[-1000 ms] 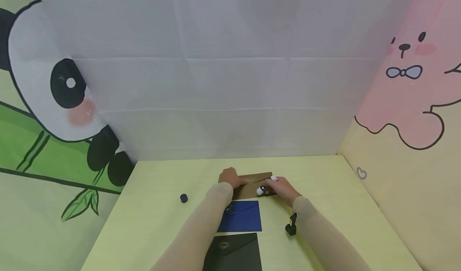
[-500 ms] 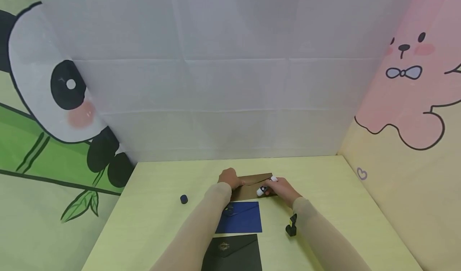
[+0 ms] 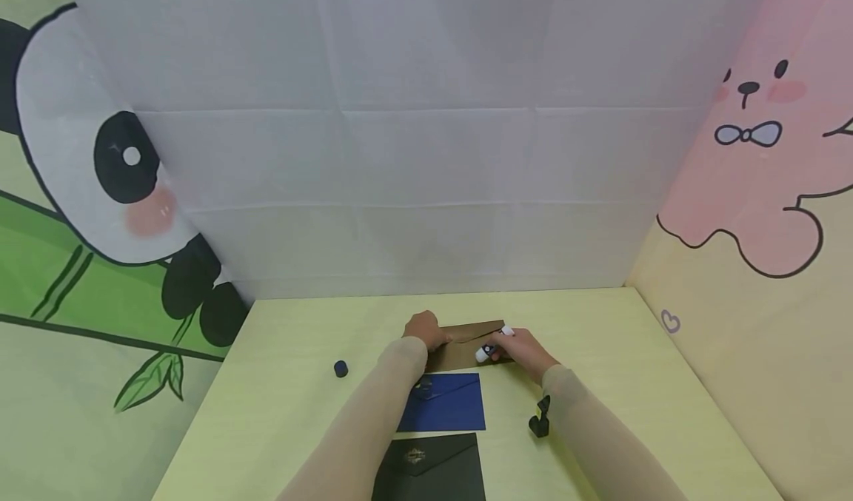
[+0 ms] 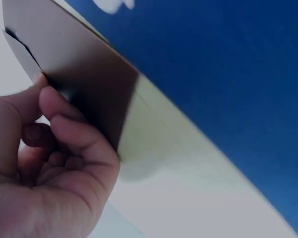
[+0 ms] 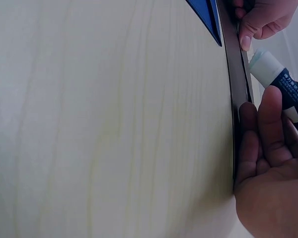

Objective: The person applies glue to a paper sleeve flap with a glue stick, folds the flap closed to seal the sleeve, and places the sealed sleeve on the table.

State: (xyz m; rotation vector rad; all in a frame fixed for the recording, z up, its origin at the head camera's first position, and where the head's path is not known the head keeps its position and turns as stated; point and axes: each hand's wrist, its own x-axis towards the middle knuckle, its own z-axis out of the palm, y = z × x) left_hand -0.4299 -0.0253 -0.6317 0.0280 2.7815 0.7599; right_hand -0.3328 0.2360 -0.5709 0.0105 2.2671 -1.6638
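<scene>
A brown envelope point(image 3: 460, 354) lies on the table's far part, its flap edge slightly raised. My left hand point(image 3: 425, 330) is at its left end; in the left wrist view the thumb and curled index finger pinch the flap's edge of the envelope point(image 4: 89, 64). My right hand point(image 3: 528, 354) holds a glue stick point(image 3: 488, 349) over the envelope's right part. In the right wrist view the glue stick point(image 5: 292, 94) is tilted, its white end toward the flap and left thumb. The right fingers rest along the envelope. Whether the glue touches the paper, I cannot tell.
Nearer to me lie a blue envelope point(image 3: 445, 405) and a black envelope point(image 3: 440, 471) with a gold emblem. A small dark blue cap point(image 3: 340, 368) sits left of my left arm. A white sheet point(image 3: 426, 153) hangs behind the pale yellow table point(image 3: 280, 382).
My left hand and forearm have shifted very slightly left over the last second, showing a bit more of the blue and black envelopes. The right hand stays in place with the glue stick.
</scene>
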